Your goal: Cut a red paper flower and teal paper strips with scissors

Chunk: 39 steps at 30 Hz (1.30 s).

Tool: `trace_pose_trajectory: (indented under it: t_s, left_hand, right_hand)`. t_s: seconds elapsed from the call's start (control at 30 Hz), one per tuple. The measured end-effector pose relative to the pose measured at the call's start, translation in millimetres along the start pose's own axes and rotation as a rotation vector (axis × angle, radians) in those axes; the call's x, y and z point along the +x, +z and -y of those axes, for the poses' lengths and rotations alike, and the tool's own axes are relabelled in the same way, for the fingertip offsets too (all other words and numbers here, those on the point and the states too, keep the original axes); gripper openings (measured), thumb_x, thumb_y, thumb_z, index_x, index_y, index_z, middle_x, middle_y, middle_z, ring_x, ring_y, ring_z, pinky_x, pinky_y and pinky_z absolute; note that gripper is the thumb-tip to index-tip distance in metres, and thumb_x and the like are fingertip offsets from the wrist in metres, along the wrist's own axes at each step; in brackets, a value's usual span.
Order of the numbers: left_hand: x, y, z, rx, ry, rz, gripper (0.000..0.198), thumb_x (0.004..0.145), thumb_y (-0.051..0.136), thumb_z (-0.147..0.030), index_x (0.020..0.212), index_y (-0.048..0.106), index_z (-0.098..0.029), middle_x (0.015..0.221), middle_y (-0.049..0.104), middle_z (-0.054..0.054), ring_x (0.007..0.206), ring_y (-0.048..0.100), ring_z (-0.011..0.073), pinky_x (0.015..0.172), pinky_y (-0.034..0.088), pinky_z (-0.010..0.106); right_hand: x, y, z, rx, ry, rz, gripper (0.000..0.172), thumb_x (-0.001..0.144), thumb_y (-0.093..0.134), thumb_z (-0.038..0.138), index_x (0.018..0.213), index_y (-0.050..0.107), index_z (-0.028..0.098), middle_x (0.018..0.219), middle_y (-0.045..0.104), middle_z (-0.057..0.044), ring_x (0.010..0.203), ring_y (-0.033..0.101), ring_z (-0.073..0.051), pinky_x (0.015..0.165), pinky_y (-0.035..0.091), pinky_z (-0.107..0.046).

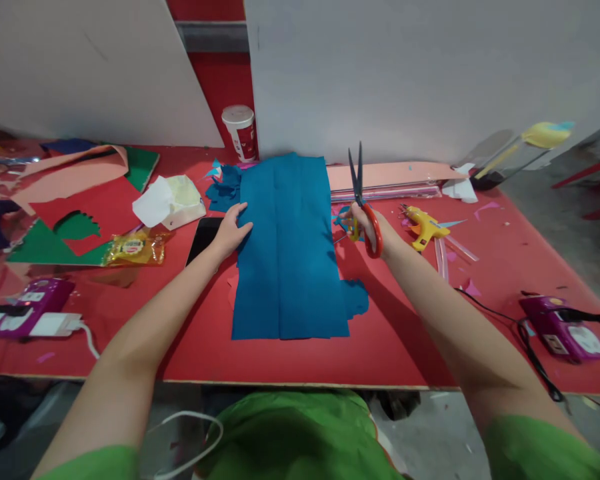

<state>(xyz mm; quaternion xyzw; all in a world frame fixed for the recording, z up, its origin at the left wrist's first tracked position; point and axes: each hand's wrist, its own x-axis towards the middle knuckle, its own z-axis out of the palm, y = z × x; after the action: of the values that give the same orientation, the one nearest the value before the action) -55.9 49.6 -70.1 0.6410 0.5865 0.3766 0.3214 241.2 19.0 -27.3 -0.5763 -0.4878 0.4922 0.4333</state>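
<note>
A blue sheet, felt or paper (300, 260), lies flat before me with a crease running down its length. At its left edge rests my left hand (234, 230), fingers spread and touching the sheet. My right hand (363, 223) is closed around the scissors (373, 233), which have red-orange and yellow handles. Their blades point away from me, slightly parted, just beyond the sheet's right edge. Blue scraps (225, 189) sit at the sheet's upper left, and another blue piece (357, 298) pokes out at its lower right. A dark phone (203, 237) lies partly under my left forearm.
A paper cup (239, 133) stands by the white board (430, 80). Rightward are a yellow glue gun (427, 227) and a purple power strip (563, 327) with cords. Leftward lie red and green sheets (85, 213), a yellow wrapper (136, 248) and another power strip (35, 307).
</note>
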Motion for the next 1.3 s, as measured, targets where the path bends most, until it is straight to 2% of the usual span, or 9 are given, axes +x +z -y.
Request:
trace_pose_trajectory:
  t_s: [0.1,0.23,0.5,0.63,0.77,0.9,1.0,1.17,1.3]
  left_hand:
    - [-1,1.8,8,-0.038,0.007,-0.022,0.053,0.071,0.052,-0.019,0.123,0.043,-0.013,0.136,0.037,0.014,0.126,0.035,0.0221,0.105,0.026,0.037]
    - [-2,2.8,11,-0.084,0.000,-0.028,0.052,0.071,0.051,-0.019,0.122,0.044,-0.013,0.136,0.037,0.013,0.124,0.038,0.0215,0.105,0.026,0.037]
    - [-1,3.9,9,-0.147,-0.053,-0.030,0.052,0.069,0.051,-0.018,0.120,0.047,-0.014,0.133,0.042,0.013,0.122,0.039,0.0221,0.104,0.027,0.038]
    - [-4,2.2,7,-0.183,-0.059,-0.039,0.052,0.069,0.050,-0.018,0.121,0.047,-0.015,0.128,0.046,0.011,0.116,0.045,0.0220,0.099,0.034,0.036]
    - [-7,0.9,0,-0.241,-0.064,-0.050,0.052,0.071,0.046,-0.020,0.123,0.046,-0.018,0.105,0.059,0.008,0.083,0.058,0.0162,0.076,0.048,0.032]
    - [-7,5.9,-13,-0.374,-0.057,0.024,0.051,0.071,0.048,-0.019,0.122,0.048,-0.019,0.080,0.058,0.003,0.061,0.052,0.0100,0.064,0.047,0.026]
    - [-6,12.6,-23,-0.425,-0.139,0.055,0.053,0.071,0.047,-0.015,0.124,0.045,-0.015,0.077,0.056,0.002,0.056,0.049,0.0081,0.064,0.046,0.026]
    - [-6,18.8,-28,-0.445,-0.234,0.075,0.056,0.071,0.046,-0.010,0.126,0.040,-0.008,0.084,0.058,0.007,0.055,0.050,0.0073,0.067,0.048,0.028]
    - [-9,15.3,-25,-0.493,-0.293,0.149,0.057,0.070,0.049,-0.010,0.126,0.040,-0.010,0.092,0.059,0.009,0.064,0.055,0.0101,0.071,0.049,0.029]
  right_hand:
    - [29,4,2,-0.053,-0.006,0.009,0.036,0.074,0.056,0.053,0.073,0.055,0.017,0.077,0.061,-0.005,0.073,0.059,-0.017,0.061,0.046,-0.025]
    - [57,8,-1,-0.158,0.001,0.112,0.034,0.077,0.054,0.051,0.074,0.056,0.017,0.076,0.063,-0.005,0.065,0.058,-0.013,0.057,0.046,-0.022]
    - [72,15,3,-0.194,0.020,0.225,0.030,0.070,0.065,0.043,0.067,0.055,0.015,0.065,0.063,-0.005,0.051,0.053,-0.011,0.053,0.046,-0.025]
    - [75,13,11,-0.232,-0.008,0.190,0.034,0.067,0.067,0.045,0.068,0.057,0.013,0.071,0.065,-0.009,0.052,0.054,-0.013,0.056,0.047,-0.028]
    - [73,3,36,-0.481,-0.197,0.121,0.038,0.068,0.063,0.050,0.067,0.060,0.012,0.074,0.065,-0.010,0.063,0.057,-0.017,0.064,0.047,-0.032]
    - [72,-6,66,-0.671,-0.289,0.036,0.040,0.070,0.058,0.052,0.076,0.060,0.013,0.077,0.063,-0.010,0.076,0.057,-0.022,0.072,0.045,-0.036]
    - [77,-7,77,-0.830,-0.299,0.008,0.044,0.074,0.052,0.052,0.079,0.058,0.009,0.078,0.061,-0.010,0.080,0.057,-0.022,0.076,0.042,-0.035]
    - [87,-7,67,-0.894,-0.227,-0.036,0.038,0.071,0.059,0.049,0.066,0.052,0.012,0.069,0.058,-0.010,0.080,0.057,-0.026,0.075,0.042,-0.040]
    - [89,-13,51,-0.786,-0.230,-0.097,0.032,0.067,0.065,0.045,0.062,0.050,0.017,0.061,0.054,-0.004,0.074,0.057,-0.025,0.073,0.043,-0.040]
